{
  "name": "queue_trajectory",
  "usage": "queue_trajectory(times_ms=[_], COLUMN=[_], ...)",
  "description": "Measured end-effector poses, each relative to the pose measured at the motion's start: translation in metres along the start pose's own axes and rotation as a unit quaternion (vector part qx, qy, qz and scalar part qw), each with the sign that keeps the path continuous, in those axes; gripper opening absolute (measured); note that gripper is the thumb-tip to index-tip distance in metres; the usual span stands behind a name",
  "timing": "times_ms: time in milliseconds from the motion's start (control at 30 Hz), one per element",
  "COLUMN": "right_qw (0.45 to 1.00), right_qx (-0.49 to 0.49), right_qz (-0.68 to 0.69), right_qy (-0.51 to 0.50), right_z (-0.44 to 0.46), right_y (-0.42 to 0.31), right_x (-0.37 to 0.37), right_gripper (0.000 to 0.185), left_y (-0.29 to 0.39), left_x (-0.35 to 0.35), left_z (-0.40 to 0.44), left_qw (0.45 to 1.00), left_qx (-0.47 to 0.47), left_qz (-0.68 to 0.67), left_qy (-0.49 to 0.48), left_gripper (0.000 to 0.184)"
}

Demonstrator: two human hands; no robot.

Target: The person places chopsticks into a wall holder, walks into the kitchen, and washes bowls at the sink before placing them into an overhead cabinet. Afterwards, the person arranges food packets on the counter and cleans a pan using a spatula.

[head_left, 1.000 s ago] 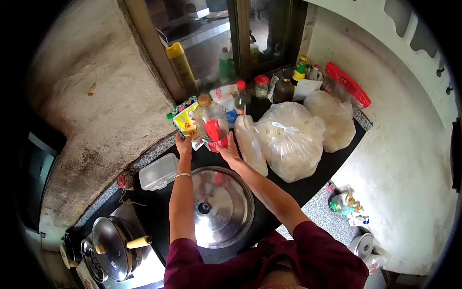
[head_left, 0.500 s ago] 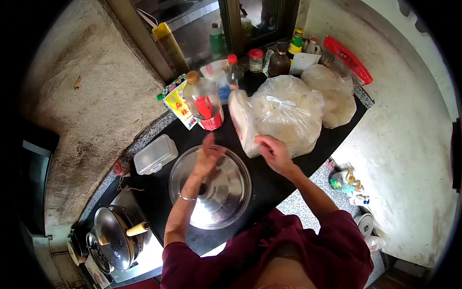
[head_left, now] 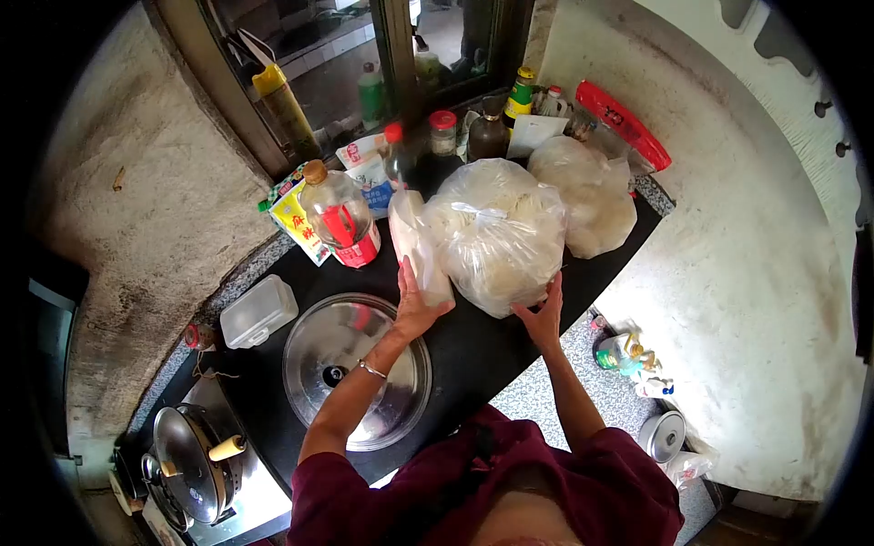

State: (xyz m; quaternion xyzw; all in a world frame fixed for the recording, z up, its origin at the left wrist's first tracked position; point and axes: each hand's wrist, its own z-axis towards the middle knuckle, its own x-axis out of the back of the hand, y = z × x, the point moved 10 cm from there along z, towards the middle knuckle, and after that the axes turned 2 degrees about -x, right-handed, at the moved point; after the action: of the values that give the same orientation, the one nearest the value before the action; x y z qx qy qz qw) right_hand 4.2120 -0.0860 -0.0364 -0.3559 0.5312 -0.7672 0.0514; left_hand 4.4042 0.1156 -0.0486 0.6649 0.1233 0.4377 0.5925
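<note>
My left hand (head_left: 419, 308) lies against a long white packet (head_left: 421, 255), fingers stretched along its near end and thumb pointing right. This packet leans against a large knotted clear plastic bag (head_left: 496, 237) with pale, rounded contents that I cannot make out. At the near right side of the bag, my right hand (head_left: 543, 317) touches the plastic with thumb and fingers apart. Neither hand is closed around anything. Below my left forearm is a round shiny metal lid (head_left: 305, 364) with a dark knob, partly covered by the arm.
A second plastic bag (head_left: 596, 205) sits behind right. Along the back stand an oil bottle (head_left: 341, 218), a yellow packet (head_left: 299, 223), a red-lidded jar (head_left: 443, 135) and other bottles. A clear plastic box (head_left: 259, 312) lies left, beyond it a lidded pan (head_left: 189, 464) on the stove.
Both hands have come down from the air onto the packet and the bag, the right one moving to the bag's near right side. The camera view has shifted somewhat.
</note>
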Motion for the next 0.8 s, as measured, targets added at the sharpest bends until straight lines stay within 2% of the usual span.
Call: queue_trajectory(times_ms=[167, 233, 367, 433, 633, 800], right_qw=[1.000, 0.997, 0.997, 1.000, 0.997, 0.996], right_qx=[-0.015, 0.038, 0.075, -0.008, 0.029, 0.051], right_qz=[-0.012, -0.073, -0.032, -0.018, -0.036, -0.030], right_qy=[0.000, 0.013, -0.002, -0.007, 0.067, 0.067], right_z=[0.015, 0.024, 0.033, 0.035, 0.049, 0.077], right_y=[-0.008, -0.032, -0.030, -0.013, -0.008, -0.019], right_x=[0.011, 0.022, 0.008, 0.007, -0.017, -0.033], right_gripper=[0.105, 0.105, 0.102, 0.103, 0.099, 0.099], left_y=[-0.019, -0.021, -0.013, -0.013, -0.018, -0.029], left_x=[0.007, 0.006, 0.008, 0.007, -0.001, -0.005], left_z=[0.009, 0.010, 0.008, 0.005, -0.004, -0.007], left_qw=[0.997, 0.998, 0.998, 0.996, 0.991, 0.985], left_qx=[0.019, 0.021, 0.033, 0.050, 0.075, 0.088], left_qz=[-0.003, -0.008, -0.017, -0.022, -0.054, -0.092], left_qy=[0.074, 0.065, 0.057, 0.064, 0.101, 0.119], left_gripper=[0.123, 0.120, 0.110, 0.108, 0.103, 0.103])
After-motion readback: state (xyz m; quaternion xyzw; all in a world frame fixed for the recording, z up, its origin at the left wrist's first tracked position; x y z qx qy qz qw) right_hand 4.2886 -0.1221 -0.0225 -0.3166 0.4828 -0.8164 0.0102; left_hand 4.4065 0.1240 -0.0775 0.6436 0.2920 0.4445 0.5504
